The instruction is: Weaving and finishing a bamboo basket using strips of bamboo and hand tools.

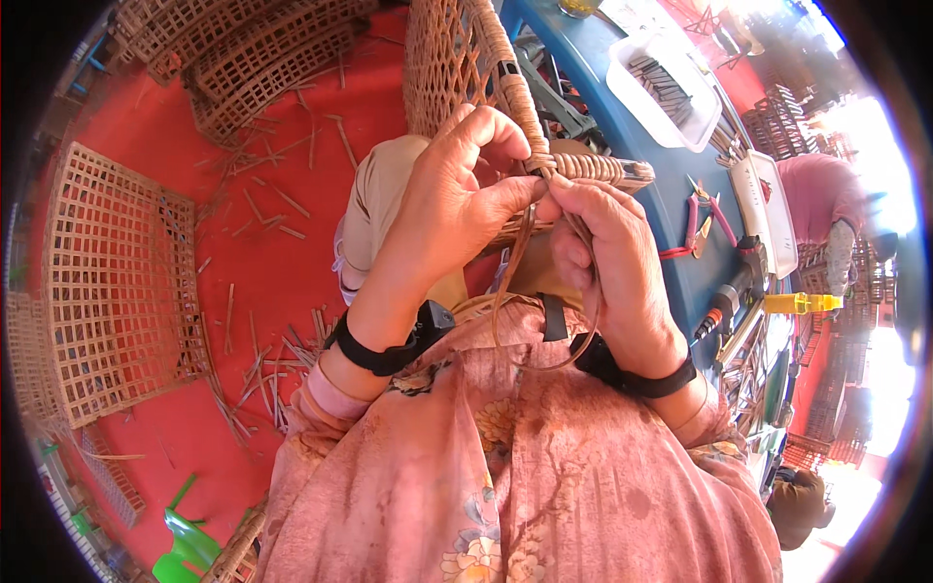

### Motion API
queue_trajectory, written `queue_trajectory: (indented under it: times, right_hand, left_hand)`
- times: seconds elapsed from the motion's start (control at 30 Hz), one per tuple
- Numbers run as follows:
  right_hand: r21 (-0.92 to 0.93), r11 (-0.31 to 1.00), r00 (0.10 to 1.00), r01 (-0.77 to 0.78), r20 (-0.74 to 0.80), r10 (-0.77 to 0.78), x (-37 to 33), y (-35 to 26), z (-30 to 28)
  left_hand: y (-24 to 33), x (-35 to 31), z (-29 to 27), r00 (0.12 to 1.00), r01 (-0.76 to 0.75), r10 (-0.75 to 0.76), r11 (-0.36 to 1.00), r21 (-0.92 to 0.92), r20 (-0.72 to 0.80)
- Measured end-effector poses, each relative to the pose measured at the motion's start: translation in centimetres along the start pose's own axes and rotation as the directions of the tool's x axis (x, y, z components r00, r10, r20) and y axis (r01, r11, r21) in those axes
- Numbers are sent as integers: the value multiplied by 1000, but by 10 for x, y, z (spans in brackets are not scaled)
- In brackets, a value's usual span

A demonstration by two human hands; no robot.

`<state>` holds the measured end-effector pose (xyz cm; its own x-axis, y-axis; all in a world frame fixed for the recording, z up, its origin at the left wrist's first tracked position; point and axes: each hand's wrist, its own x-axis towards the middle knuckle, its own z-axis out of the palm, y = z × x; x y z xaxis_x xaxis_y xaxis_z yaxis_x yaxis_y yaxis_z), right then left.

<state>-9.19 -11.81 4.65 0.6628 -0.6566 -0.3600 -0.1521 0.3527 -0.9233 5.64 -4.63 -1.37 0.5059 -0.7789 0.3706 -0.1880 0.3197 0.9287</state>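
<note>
At frame centre, our left hand (457, 194) and right hand (607, 253) both pinch one cane strip (512, 282) against one woven basket (466, 68).

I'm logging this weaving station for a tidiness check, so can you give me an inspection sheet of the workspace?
Surface: blue table on the right, red floor on the left.
Job's things: woven cane frame on the lap; its wrapped rim at the fingertips; thin cane strip looping down between both hands.
Clutter: cane offcuts scattered on the floor; lattice panels lying flat; white tray of dark pieces; red-handled pliers.
Hands: left hand and right hand both pinch the strip at the rim.
Cables: nothing seen.
Surroundings: stacked woven frames behind; another person's pink sleeve at right.
</note>
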Motion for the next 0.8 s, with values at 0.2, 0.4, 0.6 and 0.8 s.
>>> queue_trajectory:
  times: [0.2, 0.4, 0.6, 0.8]
  right_hand:
    - [47, 999, 1000, -22, 6, 22, 2, 0, -1]
    - [279, 946, 978, -163, 172, 118, -1, -6, -12]
    - [264, 959, 993, -106, 84, 87, 1, 3, -6]
    - [184, 983, 1000, -8, -3, 9, 1, 4, 6]
  left_hand:
    - [2, 2, -3, 999, -40, 36, 986, 161, 32]
    - [2, 3, -3, 997, -68, 57, 973, 222, 53]
    - [-1, 4, -3, 998, 1, -5, 997, 73, 55]
    - [-2, 5, -6, 994, -18, 20, 1000, -22, 103]
